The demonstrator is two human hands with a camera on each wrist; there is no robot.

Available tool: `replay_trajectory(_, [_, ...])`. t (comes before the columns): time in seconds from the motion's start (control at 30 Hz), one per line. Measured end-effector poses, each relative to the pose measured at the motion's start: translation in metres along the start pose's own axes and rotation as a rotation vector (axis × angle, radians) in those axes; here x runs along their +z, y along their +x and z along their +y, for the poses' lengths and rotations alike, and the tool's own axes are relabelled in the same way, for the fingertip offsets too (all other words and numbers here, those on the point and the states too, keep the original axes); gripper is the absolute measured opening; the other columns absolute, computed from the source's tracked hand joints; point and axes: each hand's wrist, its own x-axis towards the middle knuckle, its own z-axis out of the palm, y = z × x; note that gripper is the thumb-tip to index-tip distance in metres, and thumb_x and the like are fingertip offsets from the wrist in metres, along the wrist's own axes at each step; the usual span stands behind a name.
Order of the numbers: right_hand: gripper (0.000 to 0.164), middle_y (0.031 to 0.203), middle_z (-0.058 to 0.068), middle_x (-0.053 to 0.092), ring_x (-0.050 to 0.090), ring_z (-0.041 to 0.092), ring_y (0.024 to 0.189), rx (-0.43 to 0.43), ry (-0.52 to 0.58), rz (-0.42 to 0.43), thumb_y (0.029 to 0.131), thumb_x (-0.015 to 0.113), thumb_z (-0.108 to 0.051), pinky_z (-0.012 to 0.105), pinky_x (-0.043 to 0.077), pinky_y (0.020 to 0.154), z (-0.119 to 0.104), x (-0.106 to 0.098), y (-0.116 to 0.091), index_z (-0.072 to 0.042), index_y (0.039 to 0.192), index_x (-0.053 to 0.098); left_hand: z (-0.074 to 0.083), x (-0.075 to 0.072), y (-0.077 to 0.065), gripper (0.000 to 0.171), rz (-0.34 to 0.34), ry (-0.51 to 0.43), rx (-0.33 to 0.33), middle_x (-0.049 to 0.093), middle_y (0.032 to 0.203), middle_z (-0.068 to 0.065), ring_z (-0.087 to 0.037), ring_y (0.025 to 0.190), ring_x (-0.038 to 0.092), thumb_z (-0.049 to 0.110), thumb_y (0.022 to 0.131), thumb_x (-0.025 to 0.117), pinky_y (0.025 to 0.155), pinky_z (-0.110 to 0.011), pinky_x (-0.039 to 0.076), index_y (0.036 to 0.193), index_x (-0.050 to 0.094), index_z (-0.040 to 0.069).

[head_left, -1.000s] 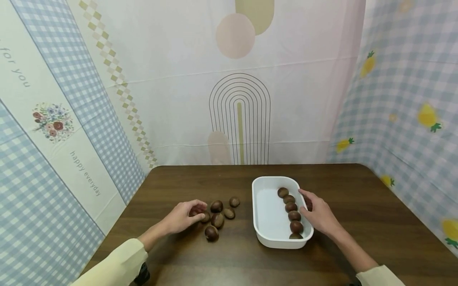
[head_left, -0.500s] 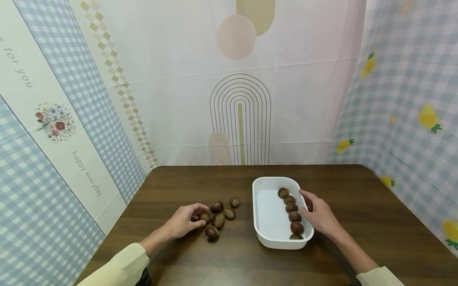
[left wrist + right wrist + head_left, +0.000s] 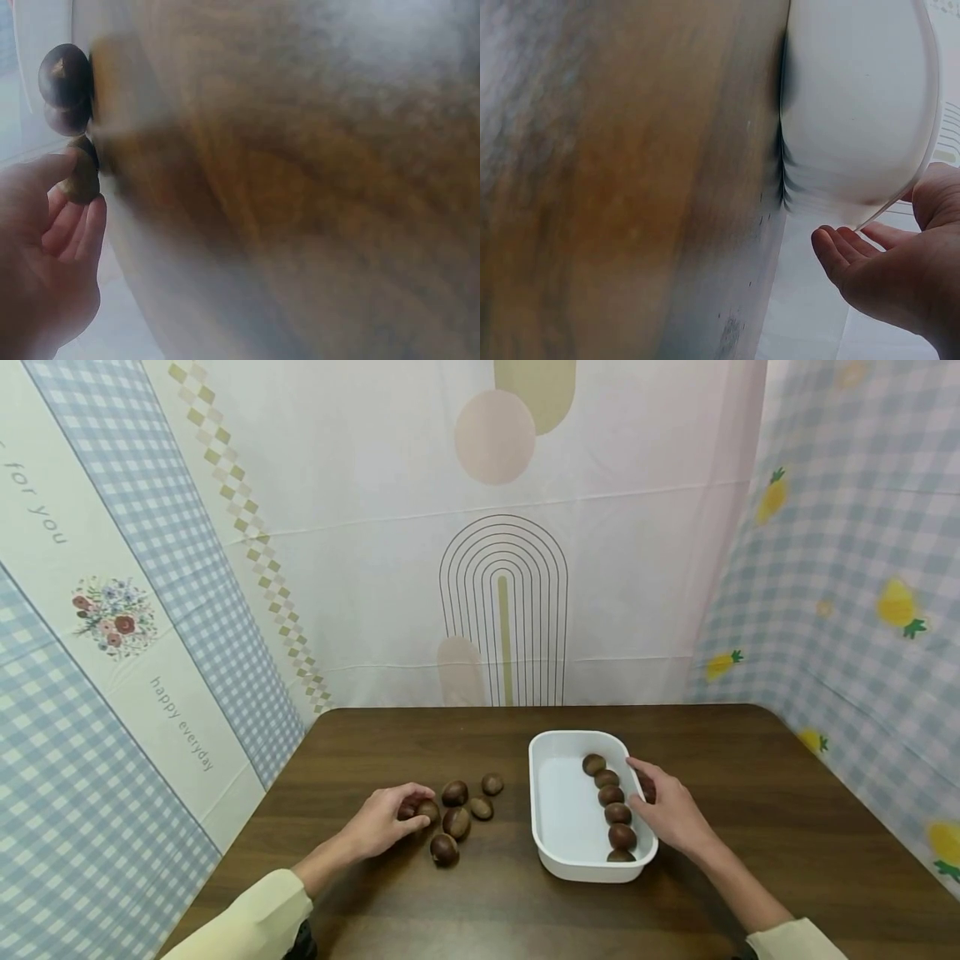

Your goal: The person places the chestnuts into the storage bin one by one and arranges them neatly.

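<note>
Several brown chestnuts lie in a loose cluster left of centre in the head view. My left hand pinches the leftmost chestnut between thumb and fingers; the left wrist view shows the same chestnut against the fingertips. Right beside it are a larger chestnut and a dark one. A white rectangular container stands to the right, with several chestnuts in a row along its right wall. My right hand holds that wall, thumb at the rim, its other fingers outside and partly hidden.
The container and chestnuts are on a dark brown wooden table. Behind it hangs a pale patterned cloth, and checked cloths flank the sides. Farther chestnuts lie between the left hand and the container.
My left hand has shifted slightly around the leftmost chestnut, its thumb and fingers now closer about it. That chestnut has moved marginally left. My right hand and the container have stayed put.
</note>
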Motion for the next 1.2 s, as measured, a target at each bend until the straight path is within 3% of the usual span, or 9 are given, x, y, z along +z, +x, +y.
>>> replay_trajectory(0.4, [0.059, 0.139, 0.039, 0.057, 0.065, 0.047, 0.119, 0.002, 0.016, -0.009, 0.098, 0.063, 0.002, 0.053, 0.058, 0.093, 0.001, -0.001, 0.002, 0.011, 0.153, 0.045, 0.008, -0.013, 0.011, 0.036, 0.05, -0.035, 0.015, 0.073, 0.125, -0.013, -0.029, 0.11, 0.073, 0.004, 0.098, 0.077, 0.093, -0.043, 0.06, 0.131, 0.067, -0.003])
replay_trajectory(0.73, [0.061, 0.143, 0.041, 0.052, 0.062, 0.048, 0.122, 0.02, 0.009, -0.029, 0.099, 0.064, 0.0, 0.054, 0.057, 0.095, 0.001, -0.002, 0.003, 0.011, 0.154, 0.043, 0.029, -0.02, 0.034, 0.039, 0.061, -0.073, 0.002, 0.072, 0.13, -0.008, -0.024, 0.113, 0.071, 0.01, 0.099, 0.077, 0.096, -0.039, 0.059, 0.137, 0.066, 0.006])
replay_trajectory(0.93, [0.06, 0.144, 0.041, 0.052, 0.062, 0.049, 0.123, 0.017, 0.012, -0.03, 0.099, 0.064, 0.0, 0.055, 0.057, 0.096, 0.002, -0.002, 0.004, 0.012, 0.154, 0.043, 0.046, -0.015, 0.05, 0.04, 0.07, -0.099, 0.067, 0.072, 0.131, -0.01, -0.024, 0.114, 0.071, 0.008, 0.099, 0.076, 0.098, -0.041, 0.058, 0.137, 0.065, 0.005])
replay_trajectory(1.2, [0.06, 0.142, 0.04, 0.054, 0.063, 0.047, 0.12, 0.014, 0.018, -0.033, 0.099, 0.064, 0.0, 0.054, 0.058, 0.094, 0.005, 0.0, 0.006, 0.011, 0.154, 0.043, 0.073, 0.004, 0.071, 0.04, 0.053, -0.143, 0.159, 0.071, 0.133, -0.013, -0.025, 0.117, 0.071, 0.005, 0.099, 0.076, 0.1, -0.041, 0.058, 0.137, 0.064, 0.002])
